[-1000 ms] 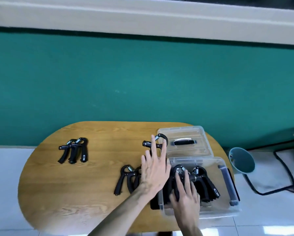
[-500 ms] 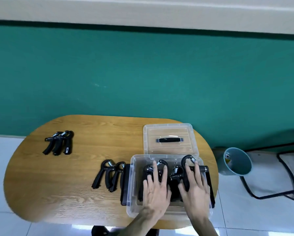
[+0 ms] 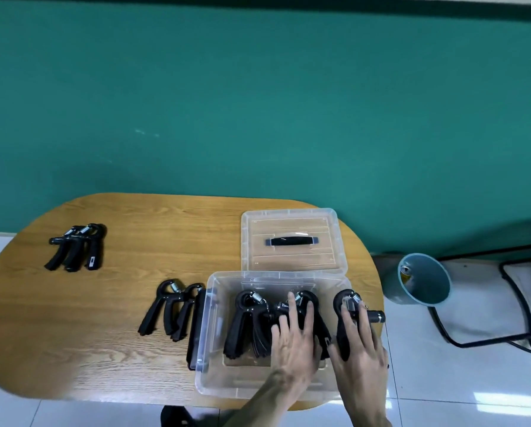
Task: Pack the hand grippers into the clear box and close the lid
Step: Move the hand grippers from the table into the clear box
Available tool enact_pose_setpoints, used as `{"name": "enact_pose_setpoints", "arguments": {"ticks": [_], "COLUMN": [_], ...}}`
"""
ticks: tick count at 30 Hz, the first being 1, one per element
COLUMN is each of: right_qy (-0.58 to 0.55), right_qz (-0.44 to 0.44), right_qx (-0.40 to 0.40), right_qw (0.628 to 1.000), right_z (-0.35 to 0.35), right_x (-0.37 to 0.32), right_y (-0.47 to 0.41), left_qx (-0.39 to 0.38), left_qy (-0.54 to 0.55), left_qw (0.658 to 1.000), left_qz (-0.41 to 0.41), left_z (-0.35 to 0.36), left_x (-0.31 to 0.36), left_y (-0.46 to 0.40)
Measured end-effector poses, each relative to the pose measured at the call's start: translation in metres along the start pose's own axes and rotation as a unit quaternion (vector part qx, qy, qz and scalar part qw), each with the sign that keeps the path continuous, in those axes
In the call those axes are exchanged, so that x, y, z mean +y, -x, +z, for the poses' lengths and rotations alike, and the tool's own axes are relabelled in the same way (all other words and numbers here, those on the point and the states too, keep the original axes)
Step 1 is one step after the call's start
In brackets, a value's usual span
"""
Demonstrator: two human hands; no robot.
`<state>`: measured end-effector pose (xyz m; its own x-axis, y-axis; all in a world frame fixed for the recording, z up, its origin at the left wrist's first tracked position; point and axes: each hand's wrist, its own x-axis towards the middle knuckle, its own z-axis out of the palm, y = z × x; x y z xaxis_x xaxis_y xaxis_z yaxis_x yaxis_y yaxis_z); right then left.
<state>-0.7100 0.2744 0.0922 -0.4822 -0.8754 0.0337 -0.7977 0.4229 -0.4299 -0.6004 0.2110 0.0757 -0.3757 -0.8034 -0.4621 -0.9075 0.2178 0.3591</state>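
— Packing's only part done, then? Where do your hands sit?

— Your left hand (image 3: 295, 340) lies flat in the box (image 3: 215, 306), fingers straight and slightly spread, pressing on a gripper (image 3: 301, 303) near the middle. Your right hand (image 3: 364, 349) rests with straight fingers on the right gripper (image 3: 342, 300), whose handle pokes out over the box's right wall. Neither hand pinches anything.

— And the rest of the grippers?

— One more stands in the box at the left (image 3: 245, 322). A near pair (image 3: 168, 306) lies on the counter (image 3: 135, 229) just beside the box's left wall, and a far bunch (image 3: 76, 246) sits well apart at the counter's left end. The lid (image 3: 292, 238) lies flat behind the box, touching its rear edge.

— What could go wrong?

— That right gripper, I'd say. If it stays riding the rim, the lid won't seat. Pushing it down hard could skid the box, which already sits close to the counter's front edge and might tip off. Crowding the middle could also leave no room for those outside, and tangled springs could snag when you shuffle them.
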Motion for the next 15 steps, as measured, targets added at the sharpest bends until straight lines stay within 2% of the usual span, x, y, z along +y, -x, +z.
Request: {"name": "enact_pose_setpoints", "arguments": {"ticks": [7,11,15], "right_qy": [0.01,0.001,-0.01], "right_qz": [-0.022,-0.005,-0.017], "right_qx": [0.002,-0.003,-0.018], "right_qw": [1.0,1.0,1.0], "right_z": [-0.001,0.003,0.002], "right_x": [0.009,0.012,0.008], "right_y": [-0.002,0.002,0.007], "left_qx": [-0.004,0.048,0.06], "left_qy": [-0.027,-0.042,-0.056], "left_qw": [1.0,0.998,0.996], "left_qz": [0.004,0.025,0.044], "left_z": [0.017,0.028,0.03], "left_x": [0.0,-0.006,-0.015], "left_y": [-0.014,-0.016,-0.016]}}
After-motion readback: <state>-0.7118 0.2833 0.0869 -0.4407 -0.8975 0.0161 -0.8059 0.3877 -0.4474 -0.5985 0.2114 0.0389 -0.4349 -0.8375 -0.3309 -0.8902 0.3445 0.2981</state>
